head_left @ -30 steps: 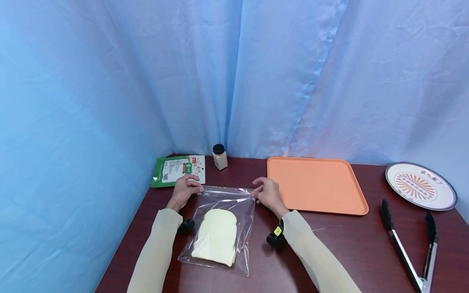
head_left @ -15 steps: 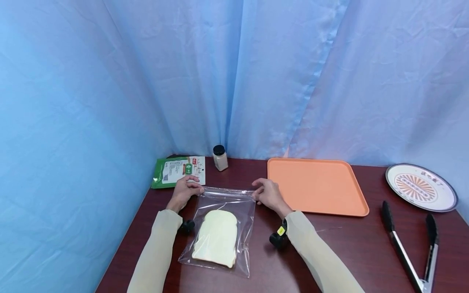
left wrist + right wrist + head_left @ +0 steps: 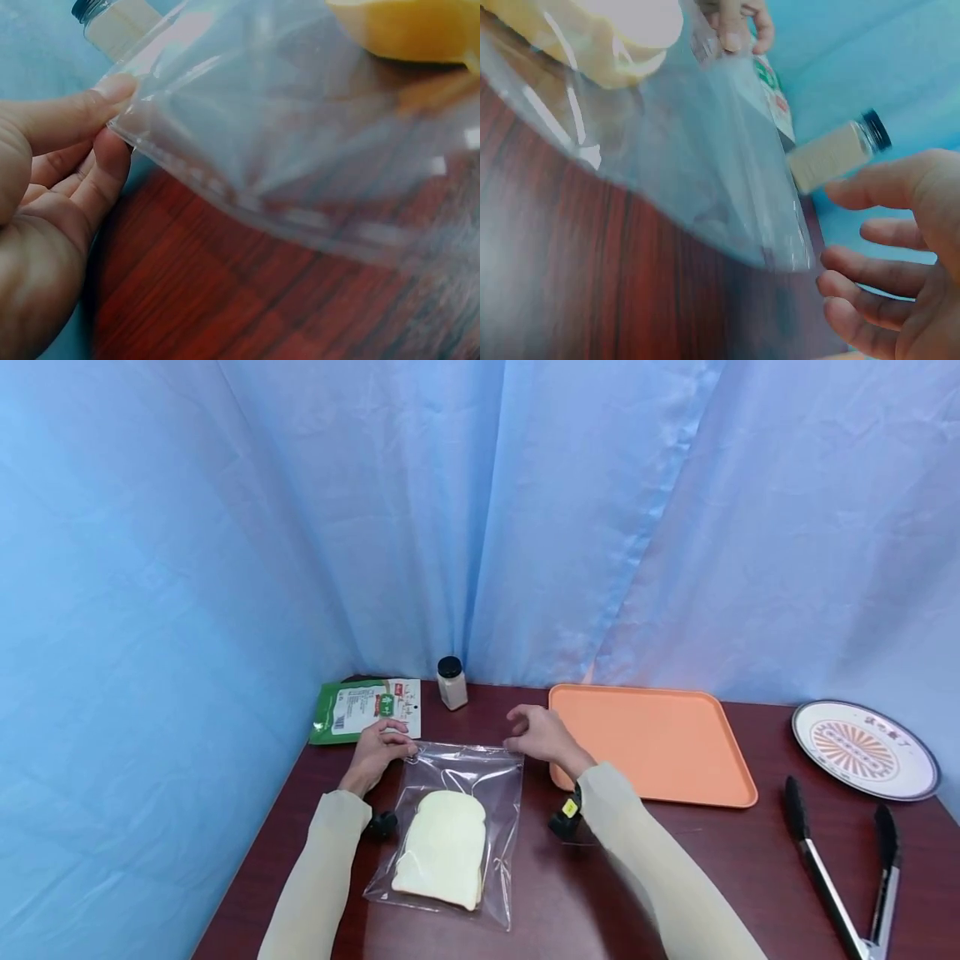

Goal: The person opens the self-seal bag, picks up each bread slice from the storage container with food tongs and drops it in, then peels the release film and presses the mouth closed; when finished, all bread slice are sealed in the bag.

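Observation:
A clear plastic zip bag (image 3: 498, 802) with sliced bread (image 3: 442, 847) inside lies on the dark red table, its mouth facing the curtain. My left hand (image 3: 378, 752) pinches the bag's top left corner between thumb and forefinger, as the left wrist view shows close up. By the top right corner is my right hand (image 3: 542, 733); in the right wrist view its thumb and fingers (image 3: 874, 274) stand apart, just off the bag's corner, with nothing between them.
Behind the bag stand a green and white packet (image 3: 360, 710) and a black-capped jar (image 3: 452, 683). An orange tray (image 3: 652, 743) lies to the right. Farther right are a patterned plate (image 3: 866, 750) and tongs (image 3: 832, 889) with black tips. A blue curtain (image 3: 480, 527) hangs behind.
My right hand has let go of the bag's top right corner and moved slightly up and away. My left hand keeps its pinch, and the bread stays put.

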`<state>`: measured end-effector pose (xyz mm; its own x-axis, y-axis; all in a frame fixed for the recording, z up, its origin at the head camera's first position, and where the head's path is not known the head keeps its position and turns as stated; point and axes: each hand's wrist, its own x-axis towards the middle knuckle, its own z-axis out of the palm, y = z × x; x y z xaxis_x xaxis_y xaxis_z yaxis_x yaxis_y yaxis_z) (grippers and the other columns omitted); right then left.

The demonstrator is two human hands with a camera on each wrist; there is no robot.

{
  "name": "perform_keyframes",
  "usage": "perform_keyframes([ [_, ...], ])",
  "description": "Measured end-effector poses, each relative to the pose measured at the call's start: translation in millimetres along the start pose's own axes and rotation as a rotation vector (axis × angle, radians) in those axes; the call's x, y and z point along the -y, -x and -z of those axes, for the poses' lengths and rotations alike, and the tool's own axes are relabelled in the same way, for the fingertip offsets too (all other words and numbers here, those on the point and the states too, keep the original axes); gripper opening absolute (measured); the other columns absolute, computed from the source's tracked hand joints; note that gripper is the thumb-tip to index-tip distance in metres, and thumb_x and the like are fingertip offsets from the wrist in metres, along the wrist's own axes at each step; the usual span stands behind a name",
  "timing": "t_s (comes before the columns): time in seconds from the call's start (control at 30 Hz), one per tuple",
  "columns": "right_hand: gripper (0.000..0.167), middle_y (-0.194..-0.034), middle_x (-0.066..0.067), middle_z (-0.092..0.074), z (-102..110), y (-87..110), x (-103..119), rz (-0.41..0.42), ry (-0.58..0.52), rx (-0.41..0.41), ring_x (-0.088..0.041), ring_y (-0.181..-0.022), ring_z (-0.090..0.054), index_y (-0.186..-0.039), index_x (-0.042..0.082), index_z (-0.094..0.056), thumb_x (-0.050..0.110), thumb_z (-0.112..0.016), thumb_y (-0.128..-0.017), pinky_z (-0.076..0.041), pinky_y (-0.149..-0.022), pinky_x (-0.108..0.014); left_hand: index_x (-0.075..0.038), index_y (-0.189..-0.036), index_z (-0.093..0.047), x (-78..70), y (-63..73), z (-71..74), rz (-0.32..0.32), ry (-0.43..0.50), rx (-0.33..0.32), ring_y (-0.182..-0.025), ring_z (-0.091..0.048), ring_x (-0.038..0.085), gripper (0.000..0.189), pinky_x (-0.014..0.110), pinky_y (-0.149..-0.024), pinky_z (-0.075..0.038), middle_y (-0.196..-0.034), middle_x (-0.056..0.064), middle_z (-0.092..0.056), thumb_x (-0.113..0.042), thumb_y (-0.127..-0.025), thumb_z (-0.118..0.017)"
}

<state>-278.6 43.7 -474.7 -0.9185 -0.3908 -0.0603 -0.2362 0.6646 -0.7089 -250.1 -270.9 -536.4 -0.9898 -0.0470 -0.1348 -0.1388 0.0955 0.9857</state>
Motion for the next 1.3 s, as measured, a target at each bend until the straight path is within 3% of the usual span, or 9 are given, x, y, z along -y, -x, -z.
perform_keyframes([
  [0.2, 0.042, -0.106, -0.013, -0.075, -28, -21.8, 33, 0.134, 0.083, 0.089, -0.024, -0.100, -0.071, -0.123, 0.002, -0.066, 0.016, -0.077, -0.084, -0.056, -0.091, -0.039, 0.007, -0.111, -0.053, 0.8, 1.9, 1.3, -0.023, 0.009, 0.026, -0.067, -0.067, 0.006, 0.034, 0.021, -0.068, -0.056, -0.072, -0.010, -0.071, 0.005, -0.084, -0.074],
  [0.47, 0.040, -0.109, -0.014, -0.074, -65, -41.7, 65, 0.101, 0.024, 0.197, -0.023, -0.101, -0.070, -0.125, 0.003, -0.065, 0.014, -0.073, -0.087, -0.057, -0.089, -0.035, 0.012, -0.114, -0.052, 3.7, 0.9, 0.0, -0.027, 0.027, 0.027, -0.067, -0.067, 0.006, 0.036, 0.021, -0.066, -0.056, -0.070, -0.010, -0.070, 0.009, -0.084, -0.072],
  [0.7, 0.036, -0.105, -0.014, -0.074, -83, -49.7, 75, 0.101, 0.035, 0.203, -0.023, -0.095, -0.069, -0.122, 0.003, -0.067, 0.010, -0.074, -0.087, -0.056, -0.085, -0.034, 0.013, -0.114, -0.052, 0.3, 3.2, -2.4, -0.011, 0.060, 0.026, -0.068, -0.068, 0.006, 0.035, 0.022, -0.066, -0.058, -0.074, -0.004, -0.072, 0.012, -0.084, -0.070],
  [0.9, 0.033, -0.103, -0.011, -0.075, -91, -54.5, 83, 0.137, 0.056, 0.195, -0.019, -0.090, -0.069, -0.121, 0.006, -0.068, 0.007, -0.073, -0.088, -0.055, -0.079, -0.030, 0.007, -0.110, -0.054, 0.7, 2.9, 0.1, -0.021, 0.055, 0.025, -0.070, -0.068, 0.005, 0.032, 0.021, -0.067, -0.057, -0.074, -0.008, -0.072, 0.010, -0.084, -0.072],
  [1.13, 0.038, -0.095, -0.008, -0.072, -94, -59.5, 86, 0.112, 0.064, 0.212, -0.013, -0.076, -0.062, -0.126, 0.008, -0.065, 0.007, -0.073, -0.089, -0.050, -0.070, -0.026, 0.003, -0.105, -0.057, -5.6, 1.1, 0.9, -0.043, 0.069, 0.025, -0.072, -0.069, 0.007, 0.031, 0.021, -0.069, -0.057, -0.086, 0.014, -0.075, 0.007, -0.082, -0.076],
  [1.3, 0.042, -0.096, -0.010, -0.073, -92, -61.5, 79, 0.141, 0.076, 0.257, -0.014, -0.078, -0.065, -0.130, 0.005, -0.060, 0.004, -0.071, -0.089, -0.052, -0.072, -0.026, 0.006, -0.106, -0.055, -3.6, 0.2, 1.9, -0.038, 0.078, 0.033, -0.071, -0.069, 0.007, 0.032, 0.021, -0.068, -0.057, -0.083, 0.010, -0.075, 0.007, -0.082, -0.076],
])
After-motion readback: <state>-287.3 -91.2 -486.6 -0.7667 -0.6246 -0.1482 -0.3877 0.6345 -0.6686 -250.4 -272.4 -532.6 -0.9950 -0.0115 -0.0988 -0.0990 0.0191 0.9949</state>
